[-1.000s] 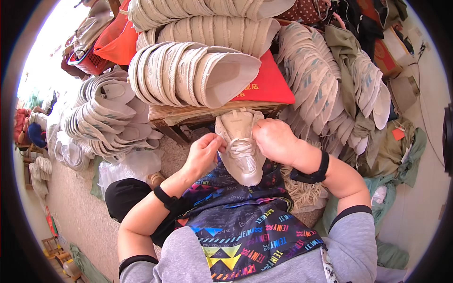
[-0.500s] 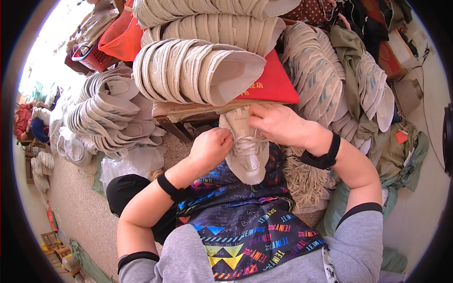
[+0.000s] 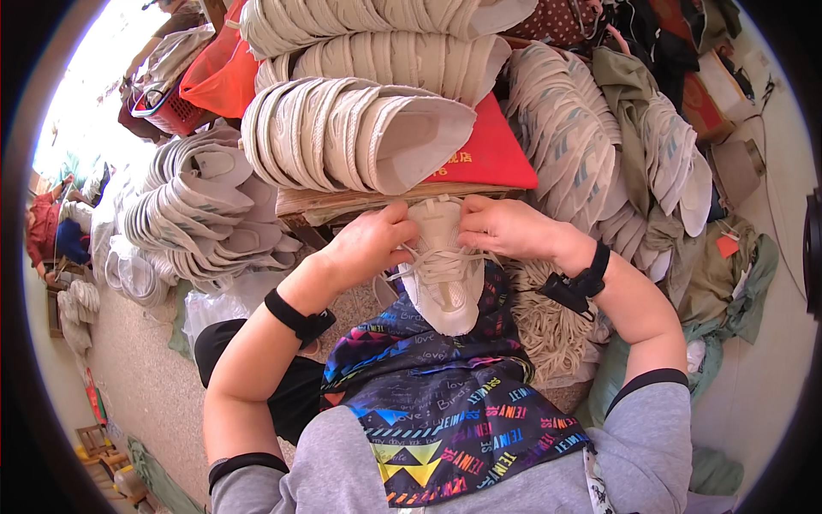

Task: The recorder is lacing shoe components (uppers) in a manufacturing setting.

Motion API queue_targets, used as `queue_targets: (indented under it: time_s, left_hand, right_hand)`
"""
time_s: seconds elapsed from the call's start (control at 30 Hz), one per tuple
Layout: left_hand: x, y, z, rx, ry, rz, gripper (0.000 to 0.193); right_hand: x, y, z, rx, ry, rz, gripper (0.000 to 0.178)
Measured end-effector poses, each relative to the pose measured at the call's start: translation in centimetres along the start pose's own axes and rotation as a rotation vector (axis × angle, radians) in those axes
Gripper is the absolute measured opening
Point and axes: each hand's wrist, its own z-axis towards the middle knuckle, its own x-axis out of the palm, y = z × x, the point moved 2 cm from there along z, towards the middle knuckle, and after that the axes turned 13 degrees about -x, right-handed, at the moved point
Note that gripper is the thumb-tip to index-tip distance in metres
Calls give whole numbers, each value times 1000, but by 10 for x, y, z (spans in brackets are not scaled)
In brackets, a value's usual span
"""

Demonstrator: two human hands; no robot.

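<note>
A cream shoe upper (image 3: 443,300) stands in front of my lap, toe toward me and tongue toward the bench. Its cream shoelace (image 3: 445,261) crosses the eyelet rows. At the shoe's left edge, my left hand (image 3: 377,240) is closed, thumb and fingers pinching the lace beside the eyelets. My right hand (image 3: 505,227) is closed at the right edge, its fingertips pinched on the lace near the upper eyelets. What lies inside the curled fingers is partly hidden. A dark patterned apron (image 3: 428,385) covers my lap behind the shoe.
Nested stacks of cream uppers (image 3: 325,133) lie on the wooden bench (image 3: 342,201) ahead, beside a red bag (image 3: 497,150). More piled uppers stand left (image 3: 197,210) and right (image 3: 565,128). A heap of cream laces (image 3: 552,325) hangs right of my lap.
My left hand has moved up and to the right along the shoe's edge. My right hand has shifted slightly down and right. The lace now sticks out at both sides.
</note>
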Motion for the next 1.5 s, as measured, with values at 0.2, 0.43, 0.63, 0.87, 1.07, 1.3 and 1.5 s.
queue_targets:
  time_s: [0.2, 0.43, 0.63, 0.87, 1.07, 1.3, 1.5]
  left_hand:
    - [6, 6, 0, -41, 41, -180, 15]
    - [46, 5, -6, -274, -278, -433, 10]
    - [47, -9, -11, -394, -373, -591, 7]
    - [-53, -66, -8, 93, -493, -430, 7]
    - [10, -19, -9, -123, -267, 223, 16]
    - [33, -4, 0, -196, -334, -124, 11]
    - [15, -25, -17, -443, -272, -728, 15]
  right_hand:
    - [31, -12, -6, 191, -207, 233, 19]
    - [27, 3, 6, 763, -550, 1036, 11]
    - [8, 20, 16, 647, -419, 1067, 14]
    - [5, 19, 26, 501, -305, 788, 13]
    - [19, 32, 30, 177, -175, -168, 9]
    - [26, 49, 41, 90, -73, -623, 9]
    - [42, 52, 44, 73, 65, -753, 13]
